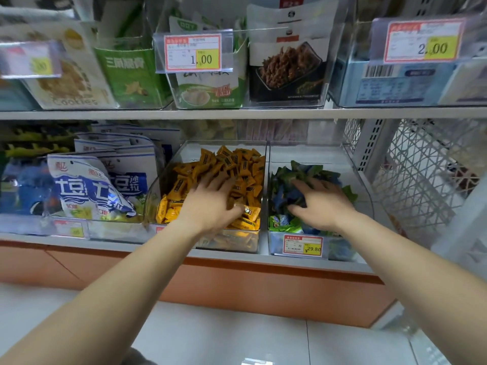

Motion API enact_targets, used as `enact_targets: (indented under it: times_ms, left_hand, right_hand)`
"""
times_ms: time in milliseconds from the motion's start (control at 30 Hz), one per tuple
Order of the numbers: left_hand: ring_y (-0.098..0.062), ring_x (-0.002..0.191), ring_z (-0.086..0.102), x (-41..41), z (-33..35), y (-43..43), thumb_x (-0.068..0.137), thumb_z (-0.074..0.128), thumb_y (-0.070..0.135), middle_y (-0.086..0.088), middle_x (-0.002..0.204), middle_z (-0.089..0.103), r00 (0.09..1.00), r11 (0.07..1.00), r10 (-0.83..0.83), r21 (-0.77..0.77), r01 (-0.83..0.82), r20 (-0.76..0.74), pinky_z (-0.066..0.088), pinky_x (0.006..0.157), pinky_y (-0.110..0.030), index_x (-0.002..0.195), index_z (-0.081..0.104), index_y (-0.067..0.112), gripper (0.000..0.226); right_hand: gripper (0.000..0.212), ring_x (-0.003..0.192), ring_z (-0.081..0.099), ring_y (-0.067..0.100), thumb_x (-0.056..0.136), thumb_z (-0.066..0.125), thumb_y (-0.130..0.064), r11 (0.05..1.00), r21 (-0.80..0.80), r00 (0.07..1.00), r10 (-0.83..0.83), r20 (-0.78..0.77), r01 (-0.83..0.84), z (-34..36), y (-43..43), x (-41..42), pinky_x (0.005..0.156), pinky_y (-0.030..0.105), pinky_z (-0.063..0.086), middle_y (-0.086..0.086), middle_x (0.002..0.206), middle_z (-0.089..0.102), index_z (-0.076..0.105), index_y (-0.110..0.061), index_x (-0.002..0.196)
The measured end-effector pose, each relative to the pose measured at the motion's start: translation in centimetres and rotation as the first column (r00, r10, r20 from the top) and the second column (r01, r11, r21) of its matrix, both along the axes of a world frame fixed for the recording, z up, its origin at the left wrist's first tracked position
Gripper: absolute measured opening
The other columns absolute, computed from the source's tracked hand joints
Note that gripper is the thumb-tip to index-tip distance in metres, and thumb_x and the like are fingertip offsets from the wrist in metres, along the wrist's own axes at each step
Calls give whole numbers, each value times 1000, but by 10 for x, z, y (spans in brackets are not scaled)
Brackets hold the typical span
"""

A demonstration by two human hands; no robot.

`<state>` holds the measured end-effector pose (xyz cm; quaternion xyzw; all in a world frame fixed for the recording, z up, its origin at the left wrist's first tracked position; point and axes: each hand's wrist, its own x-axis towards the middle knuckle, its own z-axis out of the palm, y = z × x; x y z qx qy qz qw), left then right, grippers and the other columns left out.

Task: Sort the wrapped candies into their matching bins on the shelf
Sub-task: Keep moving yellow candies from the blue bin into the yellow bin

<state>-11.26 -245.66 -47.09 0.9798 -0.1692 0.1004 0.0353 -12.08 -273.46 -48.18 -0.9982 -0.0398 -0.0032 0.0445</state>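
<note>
Looking mostly sorted: left hand [210, 204] lies flat, fingers spread, on the yellow candies [237, 159] filling the left bin [155, 191], right hand [324, 204] splays into green and blue candies [305, 167] in the right bin [340, 250], can't tell if it pinches one; that mix probably needs splitting.

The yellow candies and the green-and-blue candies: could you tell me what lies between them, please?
In the head view, only the two clear bin walls, side by side, stand between the yellow candies and the green-and-blue candies.
</note>
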Motion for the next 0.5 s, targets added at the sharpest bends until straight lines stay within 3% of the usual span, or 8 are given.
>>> enact_targets:
  times_ms: [100,200,400,500]
  left_hand:
    - [-22,153,-1,-2,-8,-1,90,37,71,6,167,4,996,999,32,33,-29,-80,15,120,-52,157,15,36,79]
    - [-22,153,-1,0,-8,-3,88,37,71,8,167,3,993,999,47,26,-44,-105,14,119,-52,156,14,38,79]
    - [-24,152,7,2,2,-6,84,47,68,7,166,12,987,998,60,-2,-61,-149,18,120,-52,154,22,39,79]
    - [-28,152,10,-3,12,-7,83,53,64,5,165,17,982,998,66,-2,-67,-180,20,120,-53,154,25,38,80]
  right_hand:
    - [83,149,15,35,86,42,-73,999,32,996,-19,-92,22,-8,0,0,119,48,16,-1,165,9,-1,-47,152]
    - [87,150,11,34,85,44,-71,999,41,995,-26,-100,31,-13,5,3,118,50,16,0,165,12,-4,-45,153]
    - [87,144,23,40,81,55,-62,992,107,985,-46,-165,65,-2,13,10,112,50,31,9,158,28,10,-40,152]
    - [79,138,33,40,81,56,-60,997,58,989,-41,-141,50,16,15,3,108,48,38,10,154,34,24,-38,150]
